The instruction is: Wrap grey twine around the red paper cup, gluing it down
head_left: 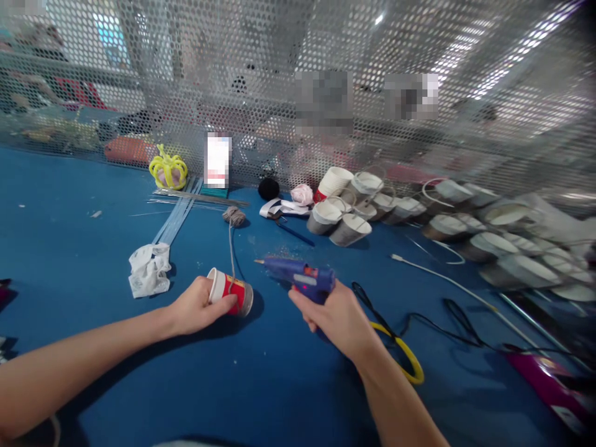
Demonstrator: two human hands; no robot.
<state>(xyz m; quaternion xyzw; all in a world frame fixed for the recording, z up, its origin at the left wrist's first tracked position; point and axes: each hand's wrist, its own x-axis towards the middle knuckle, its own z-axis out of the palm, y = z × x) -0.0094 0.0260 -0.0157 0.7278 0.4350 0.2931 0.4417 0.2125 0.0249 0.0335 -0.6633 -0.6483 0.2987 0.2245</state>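
My left hand (198,305) grips a red and white paper cup (239,292) tipped on its side, fingers inside the rim and thumb pressed on the outer wall. Grey yarn circles the cup near its base. A strand of it runs up to a small ball of grey yarn (234,216) on the table. To the right, my right hand (338,316) is closed around the handle of a blue hot glue gun (298,273). Its nozzle points left, above the table and apart from the cup.
Yarn-wrapped cups (351,230) with handles crowd the right side. Behind are a yellow crown-like craft (168,171), a phone (217,160), black yarn (269,189) and a perforated metal screen (261,74). Crumpled white tissue (149,270) lies left; a black cord (459,316) and yellow ring (412,360) lie right.
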